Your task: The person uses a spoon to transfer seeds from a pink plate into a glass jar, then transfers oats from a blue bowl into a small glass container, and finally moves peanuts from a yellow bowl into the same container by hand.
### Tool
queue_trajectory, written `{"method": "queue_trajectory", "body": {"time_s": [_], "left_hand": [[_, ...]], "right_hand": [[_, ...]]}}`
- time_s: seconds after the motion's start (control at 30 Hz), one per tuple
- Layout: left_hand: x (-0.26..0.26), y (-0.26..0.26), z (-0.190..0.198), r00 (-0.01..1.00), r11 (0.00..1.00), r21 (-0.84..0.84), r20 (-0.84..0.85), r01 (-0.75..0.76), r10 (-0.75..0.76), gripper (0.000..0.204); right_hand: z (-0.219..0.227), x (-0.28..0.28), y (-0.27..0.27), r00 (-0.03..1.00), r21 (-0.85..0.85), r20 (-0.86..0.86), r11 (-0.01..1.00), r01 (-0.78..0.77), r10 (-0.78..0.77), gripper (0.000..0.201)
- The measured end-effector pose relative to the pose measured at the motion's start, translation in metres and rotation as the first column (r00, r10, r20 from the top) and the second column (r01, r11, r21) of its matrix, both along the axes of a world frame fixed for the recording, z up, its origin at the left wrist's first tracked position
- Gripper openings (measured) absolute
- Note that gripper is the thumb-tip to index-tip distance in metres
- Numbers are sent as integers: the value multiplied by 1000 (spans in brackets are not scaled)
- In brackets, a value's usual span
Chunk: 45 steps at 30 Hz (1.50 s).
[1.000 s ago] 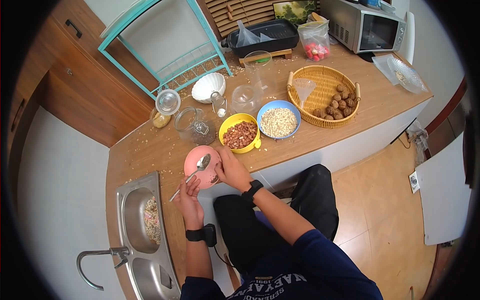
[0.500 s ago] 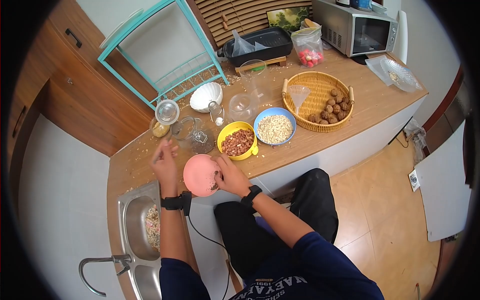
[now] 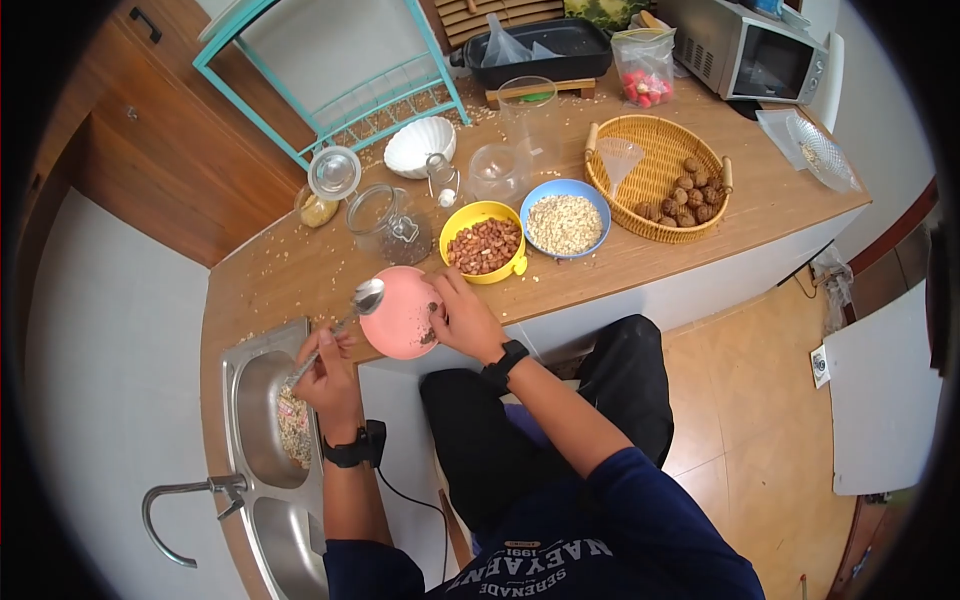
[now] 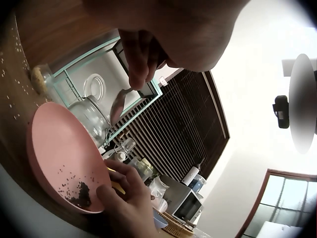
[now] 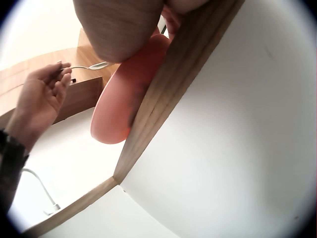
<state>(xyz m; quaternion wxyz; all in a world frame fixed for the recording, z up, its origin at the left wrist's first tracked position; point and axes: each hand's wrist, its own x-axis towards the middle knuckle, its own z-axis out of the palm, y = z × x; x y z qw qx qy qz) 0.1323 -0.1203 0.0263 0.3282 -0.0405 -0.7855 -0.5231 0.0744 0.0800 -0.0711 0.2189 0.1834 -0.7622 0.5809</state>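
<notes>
A pink bowl (image 3: pixel 396 318) is tilted at the counter's front edge, with small dark seeds (image 4: pixel 80 195) gathered low on its inner side. The right hand (image 3: pixel 466 318) grips the bowl's rim, thumb on the inside. Left of the bowl, the left hand (image 3: pixel 329 385) holds a metal spoon (image 3: pixel 368 296) by its handle, the spoon's head beside the bowl's rim. A glass jar (image 3: pixel 388 226) with a wire clasp and its lid open stands behind the bowl, dark contents at its bottom.
Nearby are a yellow bowl of nuts (image 3: pixel 483 274), a blue bowl of oats (image 3: pixel 567 252), a basket with walnuts (image 3: pixel 651 232), a white bowl (image 3: pixel 420 148) and a glass cup (image 3: pixel 497 173). A sink (image 3: pixel 262 420) lies at the left; oat flakes are scattered on the counter.
The left hand went from the bowl toward the jar, then came back lower left with the spoon. The right hand still grips the bowl.
</notes>
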Motion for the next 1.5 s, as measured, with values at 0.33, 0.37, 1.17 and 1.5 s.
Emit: {"method": "queue_trajectory", "body": {"time_s": [0.33, 0.37, 1.17, 1.5], "left_hand": [[8, 14, -18, 977, 918, -339, 119, 205, -174, 19], [11, 18, -16, 968, 894, -374, 151, 245, -202, 20], [14, -2, -7, 821, 864, -146, 418, 483, -389, 24], [21, 12, -14, 836, 824, -269, 398, 499, -377, 28]], "right_hand": [[2, 2, -1, 1000, 19, 21, 1000, 14, -15, 53], [2, 2, -1, 1000, 23, 19, 1000, 14, -14, 53], [0, 3, -3, 999, 58, 21, 997, 45, -46, 54], [-1, 2, -3, 999, 45, 36, 998, 36, -37, 55]]}}
